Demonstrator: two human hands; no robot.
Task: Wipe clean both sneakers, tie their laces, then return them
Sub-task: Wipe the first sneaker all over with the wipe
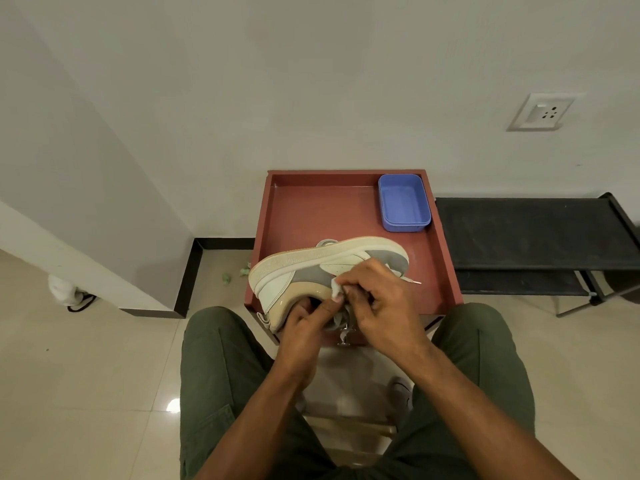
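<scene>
Cream, grey and tan leather make up the sneaker (pixel 325 268), which lies tipped on its side at the near edge of a red-brown tray table (pixel 446 258), sole turned away and toe to the right. The left hand (pixel 304 320) grips the shoe at its heel opening, fingers curled in around the collar. The right hand (pixel 377 303) pinches a small white wipe (pixel 337 289) against the shoe's side panel. A loose lace (pixel 412 280) trails out by the toe. An empty blue plastic tub (pixel 403 202) sits in the tray's far right corner. A second sneaker is not clearly in view. The shoe overhangs the near rim toward the person's lap, so a hard rub could probably push it off the table if the left hand's hold slackens, and the dangling lace may catch under the wipe.
</scene>
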